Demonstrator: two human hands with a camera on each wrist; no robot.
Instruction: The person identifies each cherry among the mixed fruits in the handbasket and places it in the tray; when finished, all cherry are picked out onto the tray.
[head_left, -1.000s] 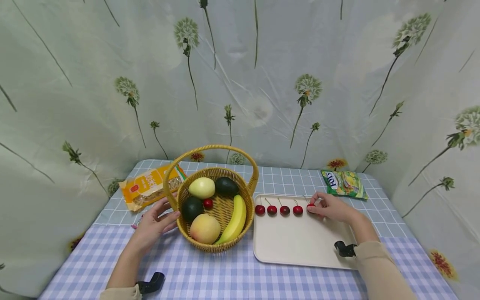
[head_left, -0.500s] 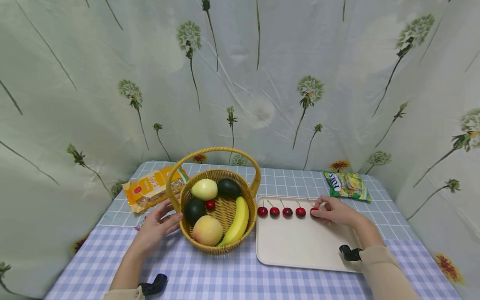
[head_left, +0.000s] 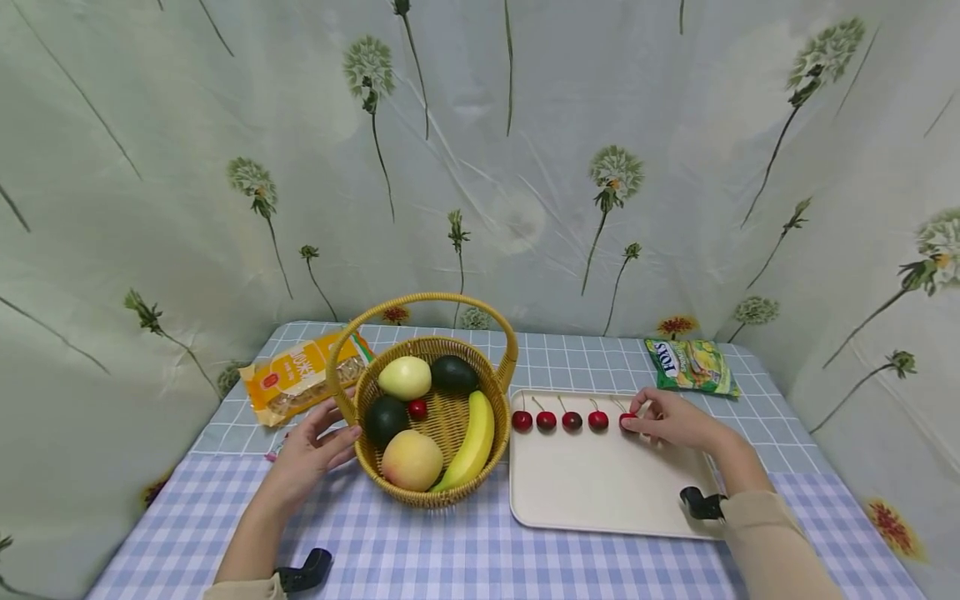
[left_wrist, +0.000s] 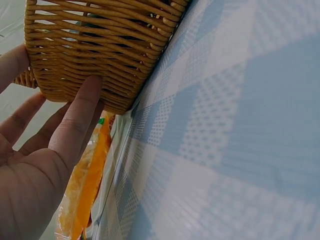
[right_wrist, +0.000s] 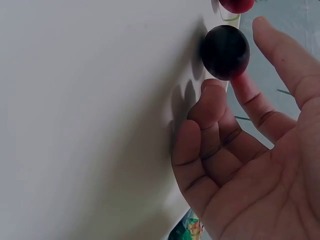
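Note:
The wicker basket (head_left: 431,497) in the head view holds a banana (head_left: 470,442), a peach (head_left: 412,460), a pale green fruit, two dark green fruits and one cherry (head_left: 417,409). My left hand (head_left: 307,450) rests against its left side, fingers spread along the weave, which the left wrist view shows close up. On the cream tray (head_left: 592,492) several cherries with stems lie in a row. My right hand (head_left: 667,419) is at the rightmost cherry (right_wrist: 225,52). One fingertip touches its far side, and a narrow gap shows beside the thumb.
A yellow-orange snack packet (head_left: 292,379) lies behind the left hand, with a small pink wrapper (head_left: 274,451) nearer. A green FOX'S bag (head_left: 692,367) lies behind the tray. A dandelion-print curtain (head_left: 525,167) hangs along the table's back edge.
The rightmost cherry has shifted slightly right along the tray, with my right hand beside it. My left hand stays at the basket. The head view sways a little.

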